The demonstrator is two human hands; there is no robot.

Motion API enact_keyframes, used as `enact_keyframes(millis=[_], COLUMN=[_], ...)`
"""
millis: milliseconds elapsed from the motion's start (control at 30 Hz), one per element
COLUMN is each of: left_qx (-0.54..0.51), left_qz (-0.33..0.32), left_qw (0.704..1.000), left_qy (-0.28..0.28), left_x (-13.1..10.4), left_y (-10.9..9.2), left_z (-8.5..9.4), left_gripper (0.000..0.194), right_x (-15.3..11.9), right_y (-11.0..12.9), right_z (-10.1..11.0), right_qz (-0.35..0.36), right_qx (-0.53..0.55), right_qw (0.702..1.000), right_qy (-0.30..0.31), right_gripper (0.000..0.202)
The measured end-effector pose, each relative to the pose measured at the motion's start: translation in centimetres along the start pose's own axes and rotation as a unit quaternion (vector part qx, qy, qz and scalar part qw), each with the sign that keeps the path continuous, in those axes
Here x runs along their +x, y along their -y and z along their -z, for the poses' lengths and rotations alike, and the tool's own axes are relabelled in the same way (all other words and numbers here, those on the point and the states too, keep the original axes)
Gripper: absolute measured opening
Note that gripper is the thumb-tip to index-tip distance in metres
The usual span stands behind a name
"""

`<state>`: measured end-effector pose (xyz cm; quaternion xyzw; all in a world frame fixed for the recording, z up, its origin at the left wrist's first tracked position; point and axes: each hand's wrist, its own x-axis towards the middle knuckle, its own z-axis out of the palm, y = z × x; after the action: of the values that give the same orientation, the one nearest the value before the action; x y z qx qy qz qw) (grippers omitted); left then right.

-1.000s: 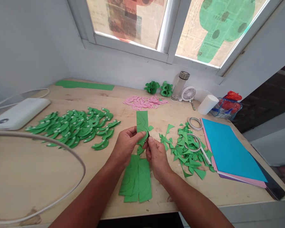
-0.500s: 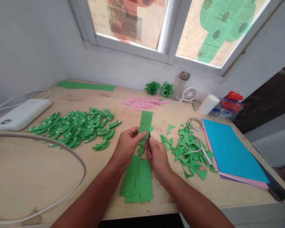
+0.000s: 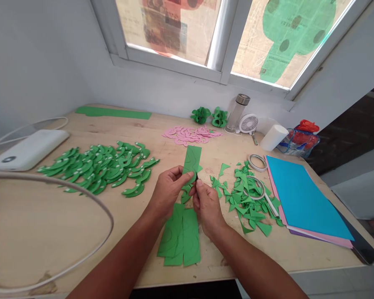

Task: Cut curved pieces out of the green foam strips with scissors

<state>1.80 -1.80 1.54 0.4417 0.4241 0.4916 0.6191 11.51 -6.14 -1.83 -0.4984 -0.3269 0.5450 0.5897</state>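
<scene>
My left hand (image 3: pixel 168 189) pinches a green paper strip (image 3: pixel 192 158) with curved pencil lines on it, held upright above the table. Closed around a small dark tool (image 3: pixel 197 177), mostly hidden by the fingers, my right hand (image 3: pixel 207 201) meets the strip's right edge. Below the hands lie green paper strips (image 3: pixel 177 245) with drawn curves. Green curved cutouts with white patches (image 3: pixel 102 166) form a pile on the left. Green scraps (image 3: pixel 249 199) are scattered at the right, with a white-handled magnifying glass (image 3: pixel 268 201) among them.
Pink cutouts (image 3: pixel 190 135), two green paper balls (image 3: pixel 201 115), a bottle (image 3: pixel 237 112) and a small fan (image 3: pixel 248 123) stand or lie at the back. Blue sheets (image 3: pixel 305 195) are right; a tape roll (image 3: pixel 257 162) is beside them. A white cable (image 3: pixel 107 224) arcs at left.
</scene>
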Motion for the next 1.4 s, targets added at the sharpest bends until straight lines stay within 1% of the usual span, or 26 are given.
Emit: enact_keyframes(millis=[167, 333, 567, 800, 1067, 1400], left_qx=[0.003, 0.014, 0.008, 0.002, 0.005, 0.014], left_qz=[0.004, 0.010, 0.005, -0.011, -0.009, -0.017], left_qw=[1.000, 1.000, 1.000, 1.000, 1.000, 1.000], left_qy=[0.002, 0.022, 0.018, -0.007, 0.011, -0.003], left_x=[-0.04, -0.24, -0.23, 0.02, -0.05, 0.11], left_y=[0.11, -0.04, -0.15, 0.06, 0.02, -0.11], left_z=[0.01, 0.05, -0.03, 0.22, 0.23, 0.37], left_gripper=[0.019, 0.020, 0.018, 0.019, 0.018, 0.017], right_x=[0.11, 0.05, 0.00, 0.00, -0.03, 0.05], right_y=[-0.09, -0.02, -0.08, 0.07, 0.25, 0.39], right_z=[0.02, 0.02, 0.04, 0.09, 0.00, 0.18], right_qz=[0.002, 0.003, 0.000, -0.006, -0.012, -0.011], right_qx=[-0.004, 0.000, 0.005, -0.002, -0.003, -0.016], right_qw=[1.000, 1.000, 1.000, 1.000, 1.000, 1.000], right_qy=[0.004, 0.004, 0.004, 0.004, 0.004, 0.010], right_gripper=[0.054, 0.054, 0.054, 0.054, 0.054, 0.051])
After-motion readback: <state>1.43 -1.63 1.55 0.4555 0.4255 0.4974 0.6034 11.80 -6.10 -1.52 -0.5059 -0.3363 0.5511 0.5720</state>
